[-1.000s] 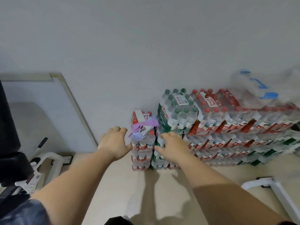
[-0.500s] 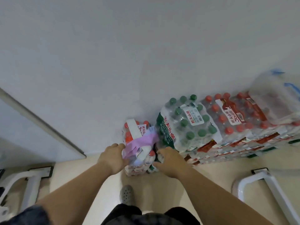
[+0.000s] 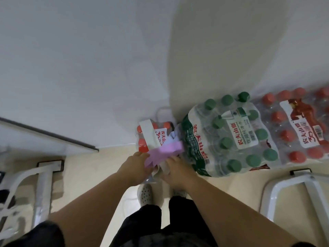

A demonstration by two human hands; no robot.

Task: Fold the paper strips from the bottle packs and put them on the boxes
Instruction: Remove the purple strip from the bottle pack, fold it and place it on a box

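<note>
Both hands meet at the near edge of the small red-cap pack (image 3: 153, 134): left hand (image 3: 135, 167) has its fingertips on the low end of the purple paper strip (image 3: 164, 152), looks like a light pinch, tho the thumb side is hidden so can't tell how firm; right hand (image 3: 175, 169) lies curled, knuckles up, over the crumpled white paper/film just below it, grip unclear too. The strip runs diagonally, low-left at the left hand up-right twd the green-cap pack (image 3: 229, 138), so the left hand is nearer and the pull prob goes back along that axis (my guess). Strip is matte, thin, flat w/ ragged edges; the packs are glossy shrink-wrap, bumpy w/ round caps. No boxes in view.
</note>
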